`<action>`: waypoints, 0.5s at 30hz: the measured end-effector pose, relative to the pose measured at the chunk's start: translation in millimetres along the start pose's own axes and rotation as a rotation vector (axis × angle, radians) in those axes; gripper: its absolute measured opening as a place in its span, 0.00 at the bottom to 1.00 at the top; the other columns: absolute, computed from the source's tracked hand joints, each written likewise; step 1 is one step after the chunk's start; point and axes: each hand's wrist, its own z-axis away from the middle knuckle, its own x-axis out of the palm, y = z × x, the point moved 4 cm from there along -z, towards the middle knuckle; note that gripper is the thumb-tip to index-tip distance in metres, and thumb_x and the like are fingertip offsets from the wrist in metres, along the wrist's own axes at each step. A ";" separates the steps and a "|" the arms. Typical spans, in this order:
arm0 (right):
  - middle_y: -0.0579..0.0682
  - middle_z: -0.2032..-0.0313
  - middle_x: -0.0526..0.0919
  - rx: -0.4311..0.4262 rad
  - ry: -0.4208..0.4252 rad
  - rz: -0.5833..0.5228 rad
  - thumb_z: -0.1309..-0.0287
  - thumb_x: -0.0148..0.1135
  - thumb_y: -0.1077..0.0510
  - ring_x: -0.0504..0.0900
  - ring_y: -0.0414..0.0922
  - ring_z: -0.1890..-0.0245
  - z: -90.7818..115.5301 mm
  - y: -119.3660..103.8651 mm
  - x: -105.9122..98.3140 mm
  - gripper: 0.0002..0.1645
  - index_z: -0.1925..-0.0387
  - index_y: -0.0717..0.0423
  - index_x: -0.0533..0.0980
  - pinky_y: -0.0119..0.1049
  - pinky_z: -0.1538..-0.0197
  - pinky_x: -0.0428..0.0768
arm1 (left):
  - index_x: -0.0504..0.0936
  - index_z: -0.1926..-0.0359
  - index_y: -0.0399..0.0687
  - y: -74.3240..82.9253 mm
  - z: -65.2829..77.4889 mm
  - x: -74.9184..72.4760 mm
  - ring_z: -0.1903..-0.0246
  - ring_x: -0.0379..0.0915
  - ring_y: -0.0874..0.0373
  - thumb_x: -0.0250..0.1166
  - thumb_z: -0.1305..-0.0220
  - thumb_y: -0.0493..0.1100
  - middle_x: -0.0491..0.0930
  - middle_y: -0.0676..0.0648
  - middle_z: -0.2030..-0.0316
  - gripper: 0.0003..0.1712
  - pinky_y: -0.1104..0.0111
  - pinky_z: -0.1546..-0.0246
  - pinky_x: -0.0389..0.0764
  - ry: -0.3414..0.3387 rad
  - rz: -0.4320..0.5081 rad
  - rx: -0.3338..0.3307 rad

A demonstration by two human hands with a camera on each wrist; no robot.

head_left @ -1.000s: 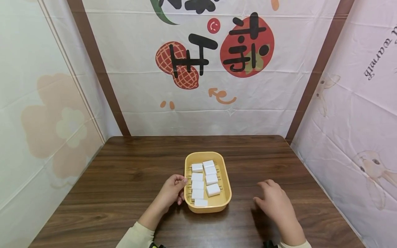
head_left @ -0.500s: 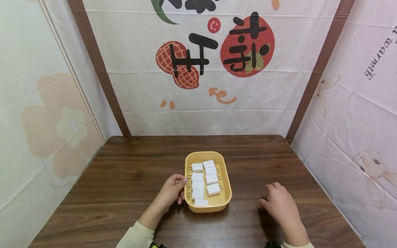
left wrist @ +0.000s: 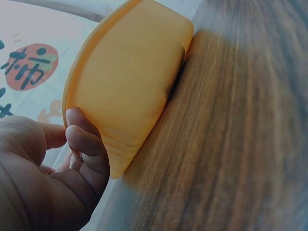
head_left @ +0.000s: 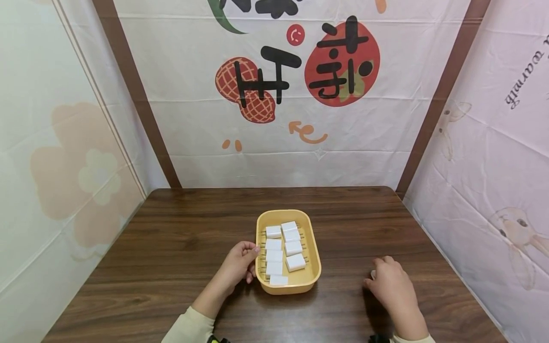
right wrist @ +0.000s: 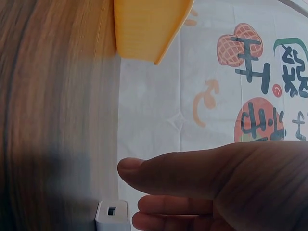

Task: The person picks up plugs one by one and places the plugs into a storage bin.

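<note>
A yellow plastic tray stands mid-table, with several white USB charger plugs lying in two columns, their metal pins outward. My left hand pinches the tray's left rim; in the left wrist view, thumb and fingers meet at that rim. My right hand is low over the table, right of the tray. Beside its fingertips is one more charger plug, its USB port facing the camera. The thumb is extended and apart from that plug. Mostly the hand hides this plug in the head view.
The dark wood-grain table extends around the tray on all sides. A white printed cloth hangs behind the far edge, and similar cloth walls stand at left and right.
My right hand has moved a little rightward and nearer to me, away from the tray. A bit of white plug now shows by its fingers. My left hand and the tray have stayed put.
</note>
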 end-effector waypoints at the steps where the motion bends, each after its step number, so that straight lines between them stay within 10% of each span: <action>1: 0.69 0.48 0.79 0.008 -0.003 0.000 0.51 0.79 0.54 0.79 0.68 0.49 0.2 0.8 -0.2 0.32 0.47 0.69 0.79 0.64 0.48 0.79 | 0.69 0.47 0.36 0.4 0.3 0.0 0.83 0.69 0.59 0.56 0.22 0.43 0.74 0.43 0.74 0.14 0.72 0.87 0.72 0.000 0.000 0.001; 15: 0.65 0.60 0.80 0.065 0.057 0.024 0.55 0.78 0.55 0.79 0.62 0.61 0.5 11.7 -3.0 0.24 0.60 0.66 0.81 0.61 0.64 0.79 | 0.69 0.47 0.36 1.3 0.8 -0.1 0.83 0.69 0.59 0.57 0.22 0.44 0.74 0.45 0.75 0.14 0.72 0.87 0.72 -0.002 -0.001 -0.001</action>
